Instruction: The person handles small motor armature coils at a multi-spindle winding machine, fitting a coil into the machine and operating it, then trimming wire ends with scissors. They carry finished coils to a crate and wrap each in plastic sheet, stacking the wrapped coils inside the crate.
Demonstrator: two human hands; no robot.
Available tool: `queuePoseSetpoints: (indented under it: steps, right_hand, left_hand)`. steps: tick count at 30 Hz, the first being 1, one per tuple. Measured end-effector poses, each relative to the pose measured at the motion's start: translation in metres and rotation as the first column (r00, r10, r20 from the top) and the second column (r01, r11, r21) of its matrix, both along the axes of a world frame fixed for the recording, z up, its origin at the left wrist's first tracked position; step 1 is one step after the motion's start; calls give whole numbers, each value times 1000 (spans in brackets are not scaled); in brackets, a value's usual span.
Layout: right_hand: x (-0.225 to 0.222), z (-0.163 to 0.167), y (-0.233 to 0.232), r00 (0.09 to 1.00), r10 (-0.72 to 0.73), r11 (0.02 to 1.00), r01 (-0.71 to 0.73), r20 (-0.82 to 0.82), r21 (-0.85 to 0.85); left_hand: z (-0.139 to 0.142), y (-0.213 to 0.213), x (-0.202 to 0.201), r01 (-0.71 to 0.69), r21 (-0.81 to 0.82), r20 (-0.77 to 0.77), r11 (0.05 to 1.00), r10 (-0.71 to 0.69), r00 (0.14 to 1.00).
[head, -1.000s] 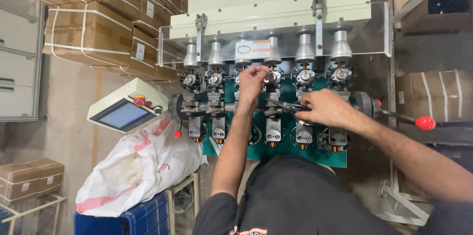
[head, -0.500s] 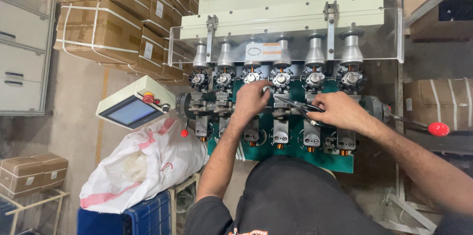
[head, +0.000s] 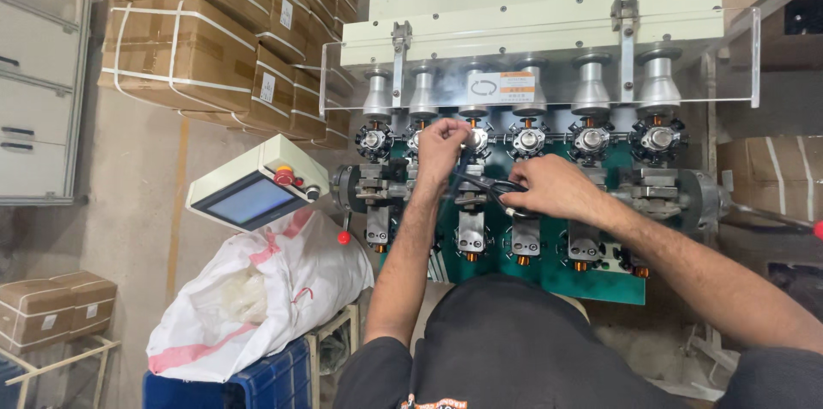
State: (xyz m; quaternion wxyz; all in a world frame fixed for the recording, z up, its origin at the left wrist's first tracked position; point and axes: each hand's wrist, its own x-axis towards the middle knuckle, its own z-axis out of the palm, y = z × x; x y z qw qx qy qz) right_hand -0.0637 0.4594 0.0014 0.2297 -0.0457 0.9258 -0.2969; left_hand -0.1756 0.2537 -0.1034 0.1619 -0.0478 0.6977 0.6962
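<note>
While raised to the machine [head: 549,23]: left hand [head: 441,145] fisted, right hand [head: 553,189] curled.

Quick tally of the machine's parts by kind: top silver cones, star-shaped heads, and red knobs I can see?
Silver cones: 6
Star-shaped heads: 6, one partly behind the left hand
Red knobs: 3
Total: 15

The person wears a black short-sleeved shirt [head: 506,349], the fabric plain and dark across the chest, with a small orange and white printed mark at the very bottom edge of view. Both forearms are bare; no gloves, watch or rings show on the left hand [head: 439,147] or right hand [head: 553,189].
</note>
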Motion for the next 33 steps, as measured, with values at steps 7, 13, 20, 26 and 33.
queuePoseSetpoints:
  steps: [7, 13, 20, 26, 33]
  right_hand:
    - [36, 1, 23, 998, -47, 998, 47, 29, -28]
    - [45, -5, 59, 999, -6, 999, 7, 40, -45]
    - [26, -12, 55, 997, 70, 997, -70, 23, -15]
    - [-8, -3, -21, 998, 65, 989, -66, 14, 129]
    - [-29, 28, -78, 986, -69, 973, 33, 152, 230]
  left_hand:
    - [20, -34, 19, -75, -564, -424, 822, -211, 880]
    - [44, -26, 46, 47, -843, -374, 536, -647, 664]
    - [67, -35, 63, -94, -834, -313, 544, -325, 892]
    - [50, -78, 21, -142, -784, -293, 605, -159, 943]
    - [26, -123, -11, 61, -669, -149, 741, -214, 965]
